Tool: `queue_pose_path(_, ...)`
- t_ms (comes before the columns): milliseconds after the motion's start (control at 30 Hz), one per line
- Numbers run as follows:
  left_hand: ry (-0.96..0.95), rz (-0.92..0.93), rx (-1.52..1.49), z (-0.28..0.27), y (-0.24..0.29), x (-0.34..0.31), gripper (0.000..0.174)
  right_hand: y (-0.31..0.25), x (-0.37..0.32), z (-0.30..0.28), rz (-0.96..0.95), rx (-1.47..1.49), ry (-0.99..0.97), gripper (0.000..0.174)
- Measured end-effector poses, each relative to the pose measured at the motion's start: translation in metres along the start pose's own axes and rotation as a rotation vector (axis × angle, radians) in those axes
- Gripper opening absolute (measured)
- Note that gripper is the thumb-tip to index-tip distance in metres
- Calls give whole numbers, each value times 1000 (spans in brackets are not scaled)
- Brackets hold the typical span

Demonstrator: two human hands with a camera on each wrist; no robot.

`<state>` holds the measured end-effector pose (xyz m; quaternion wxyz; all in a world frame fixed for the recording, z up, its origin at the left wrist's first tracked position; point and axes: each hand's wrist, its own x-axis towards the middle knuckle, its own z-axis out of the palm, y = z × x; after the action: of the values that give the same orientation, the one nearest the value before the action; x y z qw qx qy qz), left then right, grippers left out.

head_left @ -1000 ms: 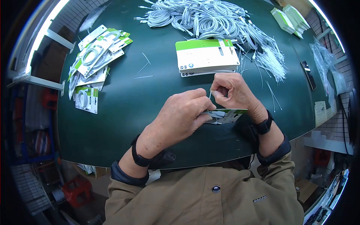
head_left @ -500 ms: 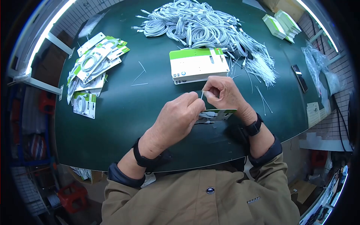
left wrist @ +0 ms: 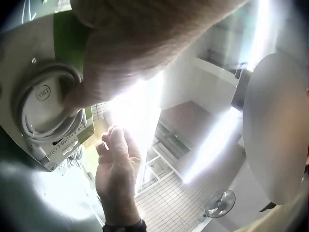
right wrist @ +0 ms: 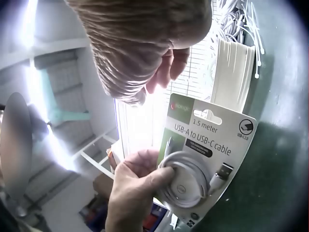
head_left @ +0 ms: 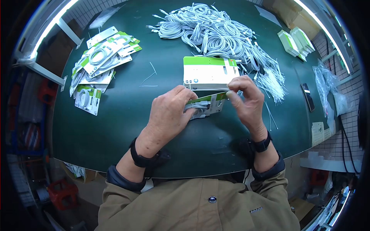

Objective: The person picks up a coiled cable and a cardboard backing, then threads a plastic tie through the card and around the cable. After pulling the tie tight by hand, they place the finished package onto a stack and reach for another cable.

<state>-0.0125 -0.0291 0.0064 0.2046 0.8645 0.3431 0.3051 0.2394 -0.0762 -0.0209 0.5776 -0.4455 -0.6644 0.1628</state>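
Note:
My left hand point(head_left: 167, 111) grips a retail card point(head_left: 216, 103) by its left side, thumb on the front over a coiled white cable point(head_left: 198, 109). In the right wrist view the card point(right wrist: 210, 123) reads "1.5 meter USB-A to USB-C cable", with the coil point(right wrist: 193, 169) fixed on it. A thin white strip, like a cable tie point(head_left: 190, 87), stands just above the left fingers. The right hand point(head_left: 248, 106) has its bent fingers and thumb close together, right at the card's other end. Glare in the left wrist view washes out the right fingertips, and I cannot tell what they pinch.
Behind the hands stands a stack of cards point(head_left: 210, 71). Farther back are a heap of white cables point(head_left: 216, 32) and a bundle of cable ties point(head_left: 271, 82). Carded cables point(head_left: 98, 57) lie piled at left. A phone point(head_left: 307, 97) and plastic bags point(head_left: 327, 90) lie at right.
The right hand has moved away from the left fingertips to the card's right end. The card has tilted, its right end now higher. Earlier, the right fingers pinched a thin white tie.

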Motion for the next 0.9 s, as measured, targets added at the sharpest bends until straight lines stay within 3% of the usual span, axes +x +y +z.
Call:
queue_pose_path(67,7,-6,54,2,-1,-1,24,-8,4,3,-239,-257,-42,28)
queue_pose_path(200,23,-14,121,4,-3,-3,27,-17,-5,22,-253,-404,-92,26)
queue_pose_path(300,12,-9,140,6,-2,-4,27,-15,-11,30,-100,-410,-122,20)
queue_pose_path(400,-12,4,88,9,-4,-4,25,-15,-15,32,132,-225,-131,18)
queue_pose_path(700,-8,72,-25,11,-6,-3,23,-21,-16,32,270,-23,-107,14)
queue_pose_path(900,1,77,-28,13,-5,-3,22,-22,-14,32,196,-76,-122,14)
